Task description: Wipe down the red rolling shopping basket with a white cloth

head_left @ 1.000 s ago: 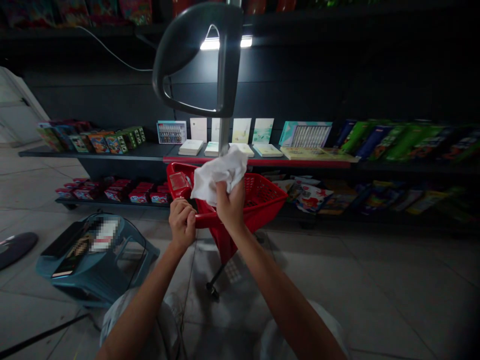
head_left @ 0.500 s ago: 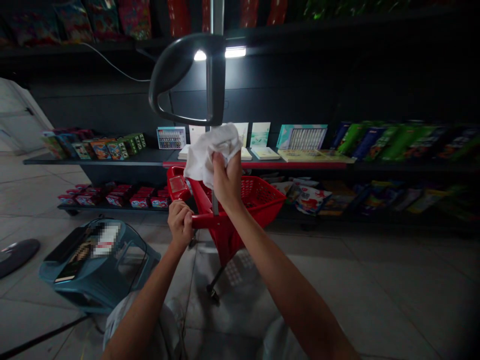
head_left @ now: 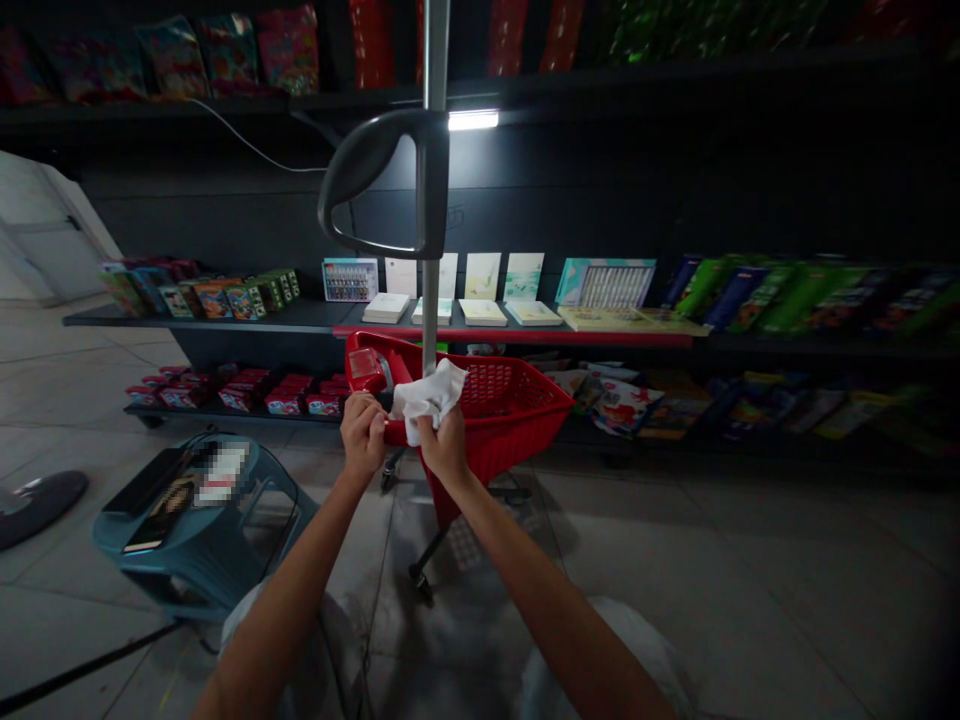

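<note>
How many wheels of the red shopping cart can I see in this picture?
2. One wheel stands under the left hand, one lower, at the end of the leg of the red cart. Others may be hidden.

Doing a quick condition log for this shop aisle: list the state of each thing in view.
white cloth, bunched
left hand, closed around the basket rim
right hand, pressing the white cloth onto the rim
red wheeled shopping basket, upright
strip light, lit
teal plastic stool, upright
</note>
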A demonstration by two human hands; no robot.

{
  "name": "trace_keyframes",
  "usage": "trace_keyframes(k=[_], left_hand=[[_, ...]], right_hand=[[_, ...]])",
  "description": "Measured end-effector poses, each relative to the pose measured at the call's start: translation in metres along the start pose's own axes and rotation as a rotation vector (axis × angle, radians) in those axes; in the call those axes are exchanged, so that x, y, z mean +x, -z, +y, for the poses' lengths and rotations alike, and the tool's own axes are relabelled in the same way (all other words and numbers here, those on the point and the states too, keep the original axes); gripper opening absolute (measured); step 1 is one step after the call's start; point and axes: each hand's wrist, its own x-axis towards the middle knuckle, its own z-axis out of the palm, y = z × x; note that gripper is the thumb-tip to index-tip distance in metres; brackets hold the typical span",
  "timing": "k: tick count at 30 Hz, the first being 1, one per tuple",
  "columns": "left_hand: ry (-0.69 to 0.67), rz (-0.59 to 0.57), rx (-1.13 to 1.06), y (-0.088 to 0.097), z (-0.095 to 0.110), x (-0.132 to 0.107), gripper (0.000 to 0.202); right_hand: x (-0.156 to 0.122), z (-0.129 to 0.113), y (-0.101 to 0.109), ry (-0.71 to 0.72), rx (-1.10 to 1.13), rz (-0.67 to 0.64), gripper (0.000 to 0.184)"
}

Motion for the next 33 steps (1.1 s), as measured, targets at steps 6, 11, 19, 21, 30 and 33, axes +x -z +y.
trace_keyframes(k=[6, 11, 19, 21, 30, 33], left_hand=[[-0.041, -0.022, 0.005, 0.004, -0.02, 0.005, 0.037], [-0.003, -0.031, 0.024, 0.009, -0.039, 0.014, 0.038], [0.069, -0.072, 0.066, 0.02, -0.069, 0.023, 0.041], [0.081, -0.078, 0.092, 0.022, -0.073, 0.025, 0.044], [0.451, 0.046, 0.084, 0.024, -0.073, 0.003, 0.054], [0.627, -0.07, -0.018, 0.019, -0.071, -0.03, 0.068]], right_hand=[[0.002, 0.012, 0.01, 0.002, -0.088, -0.204, 0.035], [0.0, 0.041, 0.03, 0.006, -0.24, -0.398, 0.034], [0.01, 0.105, 0.086, -0.187, -0.547, -0.454, 0.044], [0.013, 0.113, 0.099, -0.252, -0.606, -0.462, 0.045], [0.002, 0.113, 0.095, -0.249, -0.775, -0.46, 0.039], [-0.003, 0.112, 0.093, -0.198, -0.786, -0.48, 0.038]])
